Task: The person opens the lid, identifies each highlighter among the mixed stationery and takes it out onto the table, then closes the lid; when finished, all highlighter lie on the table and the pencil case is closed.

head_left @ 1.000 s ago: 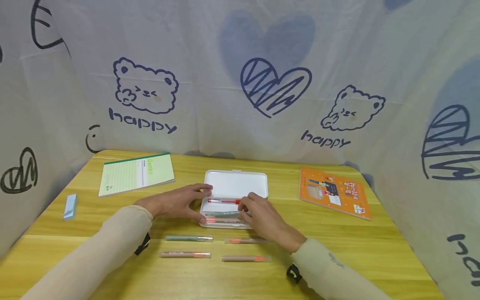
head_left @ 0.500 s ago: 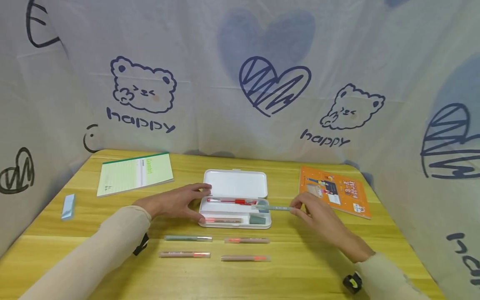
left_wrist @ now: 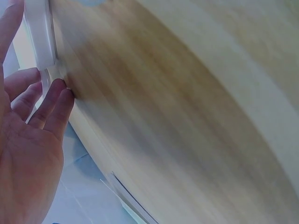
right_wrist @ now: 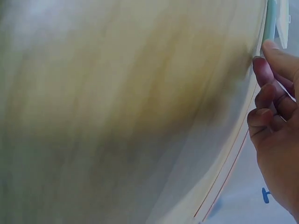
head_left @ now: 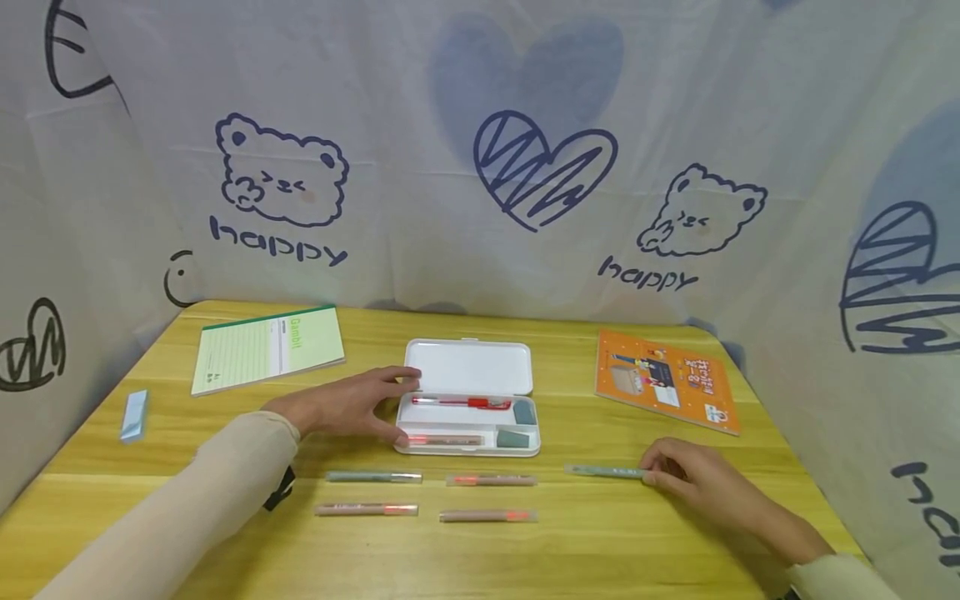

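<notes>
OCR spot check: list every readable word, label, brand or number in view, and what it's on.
"Gambit": green notebook; its smaller print is unreadable.
"happy": twice on the curtain.
"ha": same curtain, far right, cut off by the frame.
Orange booklet: title lettering too small and blurred to read.
Gray-green pen in the right hand, lower-left brown pen: markings too small to read.
Wrist views: no legible text.

Head view forward and down, two close wrist views, all sharing tabletop (head_left: 566, 400)
</notes>
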### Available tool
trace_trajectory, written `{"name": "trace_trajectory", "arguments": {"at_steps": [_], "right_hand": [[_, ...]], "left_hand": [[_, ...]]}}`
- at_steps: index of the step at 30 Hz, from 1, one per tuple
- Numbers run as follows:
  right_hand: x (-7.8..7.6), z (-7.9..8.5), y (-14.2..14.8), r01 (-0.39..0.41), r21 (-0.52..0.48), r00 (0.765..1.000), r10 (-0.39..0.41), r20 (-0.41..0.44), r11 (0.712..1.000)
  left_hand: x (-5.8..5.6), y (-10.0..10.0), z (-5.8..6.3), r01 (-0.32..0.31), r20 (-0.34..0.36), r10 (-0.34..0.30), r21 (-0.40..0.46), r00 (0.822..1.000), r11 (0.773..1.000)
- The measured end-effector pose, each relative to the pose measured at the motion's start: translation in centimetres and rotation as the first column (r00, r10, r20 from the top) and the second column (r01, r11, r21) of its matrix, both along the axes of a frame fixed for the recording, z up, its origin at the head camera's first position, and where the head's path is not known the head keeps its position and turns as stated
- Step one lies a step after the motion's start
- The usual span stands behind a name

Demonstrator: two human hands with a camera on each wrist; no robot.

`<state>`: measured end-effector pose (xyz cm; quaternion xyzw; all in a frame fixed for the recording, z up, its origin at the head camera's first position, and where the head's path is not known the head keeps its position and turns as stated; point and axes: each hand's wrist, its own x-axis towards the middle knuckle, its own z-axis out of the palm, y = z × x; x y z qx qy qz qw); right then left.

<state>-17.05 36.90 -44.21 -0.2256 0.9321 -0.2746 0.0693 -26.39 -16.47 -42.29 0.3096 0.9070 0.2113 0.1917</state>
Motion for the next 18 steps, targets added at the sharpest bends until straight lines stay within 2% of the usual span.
{"name": "trace_trajectory", "arguments": {"at_steps": [9, 18], "right_hand": [[-0.13, -0.45, 0.05, -0.041, -0.006, 0.999, 0.041, 0.021, 0.999], [-0.03, -0.42, -0.25, -0.034, -0.021, 0.999, 0.035, 0.026, 0.999]], "left_hand": [[-0.09, 0.03, -0.1, 0.002, 0.001, -0.002, -0.003, 1.0, 1.0], [-0.04, -0.01, 0.02, -0.004, 0.007, 0.004, -0.004, 1.0, 1.0]]}}
